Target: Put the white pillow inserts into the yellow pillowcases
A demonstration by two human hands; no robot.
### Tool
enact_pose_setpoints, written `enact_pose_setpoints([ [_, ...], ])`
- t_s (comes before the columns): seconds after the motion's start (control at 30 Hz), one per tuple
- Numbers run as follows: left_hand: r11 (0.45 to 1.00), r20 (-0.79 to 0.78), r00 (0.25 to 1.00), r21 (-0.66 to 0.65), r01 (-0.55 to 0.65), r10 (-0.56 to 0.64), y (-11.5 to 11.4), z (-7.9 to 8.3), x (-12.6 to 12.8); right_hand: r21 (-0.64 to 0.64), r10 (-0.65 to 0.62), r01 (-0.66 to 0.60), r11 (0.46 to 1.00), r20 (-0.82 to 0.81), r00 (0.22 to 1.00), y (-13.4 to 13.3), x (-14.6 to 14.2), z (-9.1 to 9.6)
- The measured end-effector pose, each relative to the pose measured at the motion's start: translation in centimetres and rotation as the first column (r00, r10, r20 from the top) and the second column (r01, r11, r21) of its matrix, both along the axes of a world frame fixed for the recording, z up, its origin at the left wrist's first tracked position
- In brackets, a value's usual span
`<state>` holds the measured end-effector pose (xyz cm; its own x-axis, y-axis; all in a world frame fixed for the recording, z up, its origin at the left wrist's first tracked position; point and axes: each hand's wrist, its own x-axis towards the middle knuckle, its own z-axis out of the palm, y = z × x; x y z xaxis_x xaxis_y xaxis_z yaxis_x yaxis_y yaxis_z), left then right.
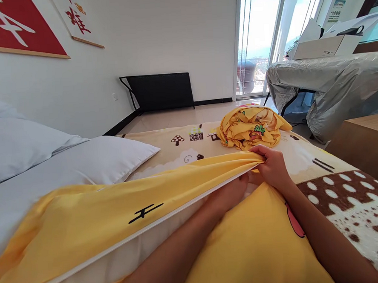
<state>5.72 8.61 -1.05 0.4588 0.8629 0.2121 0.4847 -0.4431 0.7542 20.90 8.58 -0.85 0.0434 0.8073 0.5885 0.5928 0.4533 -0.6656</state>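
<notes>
A yellow pillowcase [116, 205] with a black printed mark stretches across the foreground. Its long opening is edged by a thin white strip, and cream-white material shows inside. My right hand [273, 165] pinches the fabric at the far right corner of this opening, with fingers closed on it. My left forearm reaches through the opening, and my left hand [239, 185] is mostly inside near that same corner. Fabric and my right hand hide its fingers, so I cannot see whether it holds anything.
White pillows [107, 159] lie at left on the patterned bed blanket [164, 149]. A crumpled yellow cloth [252, 127] rests near the bed's far edge. A brown box [365, 147] stands at right, by a silver-covered table [338, 74] bearing an open white carton [326, 47].
</notes>
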Motion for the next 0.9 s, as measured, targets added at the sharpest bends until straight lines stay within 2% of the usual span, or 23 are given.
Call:
enact_pose_setpoints([
  [0.17, 0.995, -0.070, 0.997, 0.096, 0.032, -0.025, -0.3, -0.5, -0.4, 0.018, -0.013, 0.013, 1.000, 0.016, 1.000, -0.1, -0.1, -0.1],
  [0.4, 0.995, -0.045, 0.997, 0.064, 0.071, -0.068, -0.7, -0.7, -1.8, 0.012, 0.007, -0.007, 1.000, 0.050, 0.999, -0.1, 0.0, 0.2],
  [0.47, 0.994, 0.003, 0.996, 0.059, 0.088, -0.088, -0.8, -0.7, -2.0, 0.015, 0.013, -0.014, 1.000, 0.045, 0.999, -0.2, 0.1, 0.3],
  [0.57, 0.996, 0.168, 0.982, -0.006, 0.092, -0.089, -0.9, -0.6, -2.1, 0.000, 0.055, -0.055, 0.999, 0.008, 0.998, -0.3, 0.2, 0.4],
  [0.67, 0.990, 0.315, 0.949, -0.132, 0.052, -0.007, -0.8, -0.3, -2.0, -0.045, 0.129, -0.130, 0.991, -0.027, 0.991, -0.3, 0.1, 0.4],
  [0.8, 0.983, 0.285, 0.958, -0.184, 0.017, 0.037, -0.7, 0.1, -1.9, -0.081, 0.232, -0.233, 0.969, -0.017, 0.973, -0.2, -0.2, 0.4],
  [0.9, 0.977, 0.266, 0.961, -0.211, -0.017, 0.074, -0.9, 0.1, -1.6, -0.095, 0.261, -0.266, 0.959, -0.059, 0.964, -0.1, -0.3, 0.4],
])
